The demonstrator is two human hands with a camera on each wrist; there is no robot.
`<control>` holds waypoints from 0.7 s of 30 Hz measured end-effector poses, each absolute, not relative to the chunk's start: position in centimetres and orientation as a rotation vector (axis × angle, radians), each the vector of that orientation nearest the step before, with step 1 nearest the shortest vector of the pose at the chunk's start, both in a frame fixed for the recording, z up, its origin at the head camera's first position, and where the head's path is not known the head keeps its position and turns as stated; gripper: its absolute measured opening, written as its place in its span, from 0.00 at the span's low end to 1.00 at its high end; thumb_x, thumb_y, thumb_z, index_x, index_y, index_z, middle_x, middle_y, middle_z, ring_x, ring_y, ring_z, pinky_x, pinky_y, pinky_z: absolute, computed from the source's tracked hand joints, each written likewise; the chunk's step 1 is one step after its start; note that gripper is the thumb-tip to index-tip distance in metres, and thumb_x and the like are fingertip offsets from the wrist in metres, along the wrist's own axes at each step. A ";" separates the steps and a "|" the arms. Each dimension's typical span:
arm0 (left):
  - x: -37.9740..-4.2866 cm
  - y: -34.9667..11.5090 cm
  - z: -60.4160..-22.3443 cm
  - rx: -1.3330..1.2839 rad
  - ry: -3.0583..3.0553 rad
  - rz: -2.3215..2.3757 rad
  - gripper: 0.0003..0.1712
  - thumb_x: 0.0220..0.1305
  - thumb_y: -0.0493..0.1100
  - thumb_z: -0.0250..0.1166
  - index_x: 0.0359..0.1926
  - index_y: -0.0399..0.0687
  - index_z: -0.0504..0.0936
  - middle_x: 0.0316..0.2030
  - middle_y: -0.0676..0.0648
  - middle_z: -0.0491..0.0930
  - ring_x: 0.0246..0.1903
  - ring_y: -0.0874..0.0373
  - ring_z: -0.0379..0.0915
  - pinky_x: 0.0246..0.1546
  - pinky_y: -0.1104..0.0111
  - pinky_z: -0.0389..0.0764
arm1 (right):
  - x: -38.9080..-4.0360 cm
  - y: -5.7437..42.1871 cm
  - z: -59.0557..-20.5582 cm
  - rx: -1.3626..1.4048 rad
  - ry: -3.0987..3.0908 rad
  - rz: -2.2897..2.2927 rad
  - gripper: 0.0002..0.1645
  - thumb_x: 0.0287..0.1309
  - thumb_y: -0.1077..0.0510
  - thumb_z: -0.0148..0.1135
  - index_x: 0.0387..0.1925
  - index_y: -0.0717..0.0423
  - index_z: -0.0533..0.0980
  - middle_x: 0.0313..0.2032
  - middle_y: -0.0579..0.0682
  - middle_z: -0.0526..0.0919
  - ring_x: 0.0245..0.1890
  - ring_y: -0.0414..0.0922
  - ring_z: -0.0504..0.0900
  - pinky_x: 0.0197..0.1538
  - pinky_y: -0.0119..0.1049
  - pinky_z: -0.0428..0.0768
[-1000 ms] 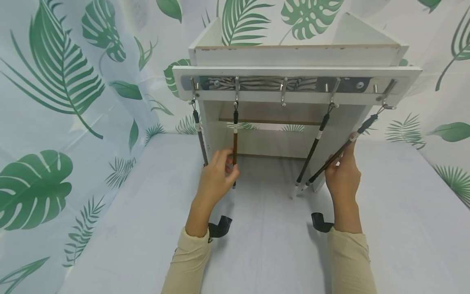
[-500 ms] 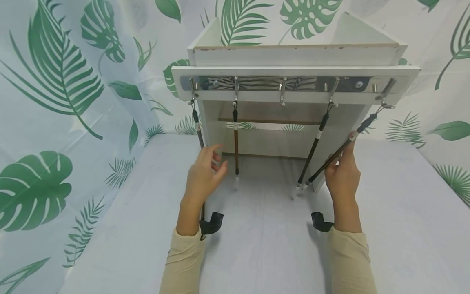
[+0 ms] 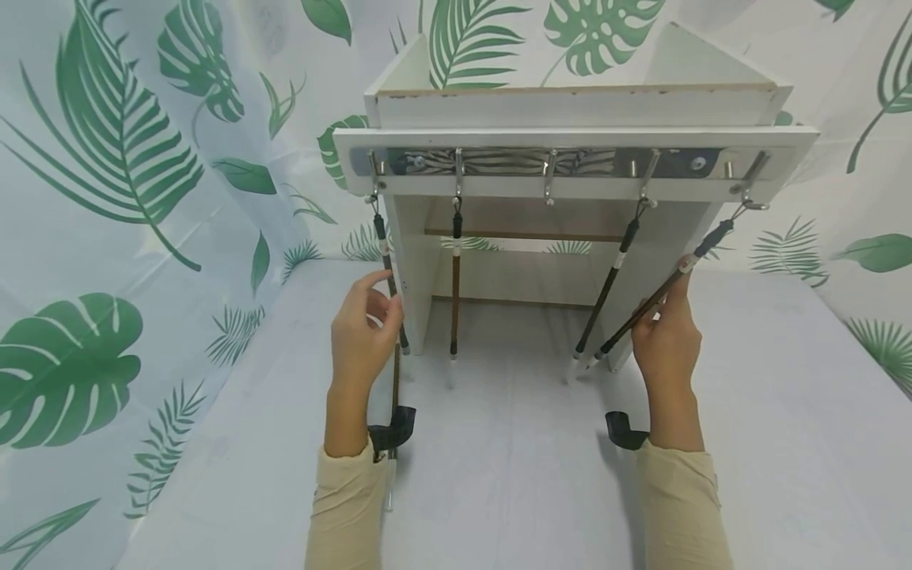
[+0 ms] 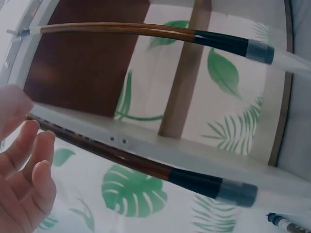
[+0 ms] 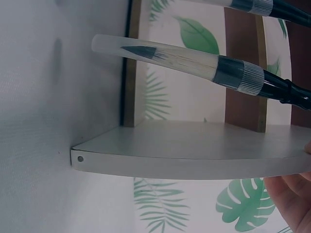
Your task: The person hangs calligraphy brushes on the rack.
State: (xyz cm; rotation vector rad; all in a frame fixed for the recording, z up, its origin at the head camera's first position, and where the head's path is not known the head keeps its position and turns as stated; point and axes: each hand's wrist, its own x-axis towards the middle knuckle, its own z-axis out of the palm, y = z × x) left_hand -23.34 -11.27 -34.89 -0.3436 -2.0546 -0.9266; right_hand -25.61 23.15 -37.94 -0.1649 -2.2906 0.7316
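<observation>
Several calligraphy brushes hang tip-down from metal hooks on a white stand. In the head view my left hand [image 3: 363, 324] has thumb and index fingertip at the shaft of the leftmost calligraphy brush [image 3: 400, 332], pinching it. That brush's dark ferrule [image 4: 199, 183] shows in the left wrist view. My right hand [image 3: 667, 336] grips the front edge of the stand's right side panel [image 5: 184, 165], fingers on the outer side and thumb tip inside. The rightmost calligraphy brush [image 3: 634, 321] slants across this hand; its dark bristles [image 5: 141, 51] sit in a clear cap.
Two more brushes, a brown-shafted brush [image 3: 456, 293] and a dark brush [image 3: 606, 297], hang between the outer ones. The middle hook [image 3: 549, 178] holds nothing. Another brush [image 3: 390, 483] lies on the white tabletop [image 3: 513, 475], partly hidden by my left forearm.
My left hand has left the second brush and moved left to the leftmost one, bringing thumb and index finger to it. My right hand has stayed in place.
</observation>
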 end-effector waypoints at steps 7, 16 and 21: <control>-24.2 -12.1 -35.8 -0.206 -2.034 -0.945 0.14 0.58 0.35 0.56 0.47 0.38 0.74 0.20 0.42 0.76 0.20 0.53 0.72 0.21 0.64 0.75 | -25.6 23.2 -37.9 -0.163 -2.288 0.709 0.44 0.56 0.70 0.46 0.70 0.44 0.43 0.50 0.65 0.75 0.34 0.63 0.80 0.28 0.53 0.75; -25.2 -13.3 -37.4 0.099 -2.489 -1.043 0.23 0.62 0.44 0.55 0.58 0.46 0.68 0.35 0.41 0.80 0.30 0.49 0.78 0.26 0.59 0.76 | -25.6 23.1 -37.9 -0.154 -2.284 0.715 0.44 0.56 0.70 0.47 0.70 0.44 0.44 0.49 0.65 0.75 0.35 0.64 0.80 0.29 0.54 0.76; -25.9 -13.9 -39.1 0.180 -2.946 -1.030 0.35 0.63 0.50 0.55 0.67 0.47 0.54 0.50 0.39 0.75 0.42 0.45 0.76 0.35 0.57 0.78 | -25.5 23.1 -37.9 -0.161 -2.283 0.730 0.46 0.55 0.71 0.47 0.70 0.45 0.43 0.51 0.64 0.75 0.40 0.64 0.79 0.33 0.54 0.77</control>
